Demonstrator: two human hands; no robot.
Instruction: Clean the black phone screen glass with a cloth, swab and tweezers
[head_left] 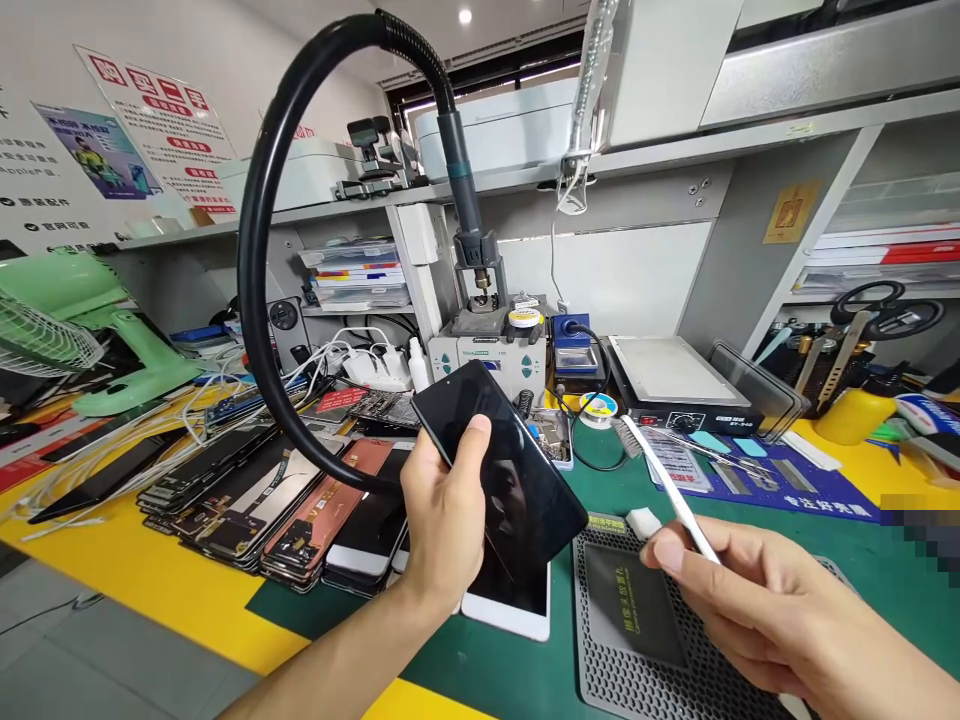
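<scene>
My left hand (446, 510) grips a black smartphone (517, 470) by its left edge, thumb on the dark, glossy screen. The phone is tilted and held above the bench. In my right hand (750, 590) is a brush with a white handle (667, 480), its grey bristles (628, 437) pointing up and left. A small white wad (643, 522) shows by my right thumb; whether the hand holds it or it lies on the mat, I cannot tell. Under the right hand is a grey perforated mat (600, 660). A white-framed phone (514, 612) lies below the held one.
Stacks of phones and screens (247, 500) fill the left side. A thick black hose (255, 250) arches over them from a hot-air station (487, 365). A heating plate (675, 385), solder spool (598, 408) and yellow bottle (855, 410) stand behind, with a green fan (112, 330) far left.
</scene>
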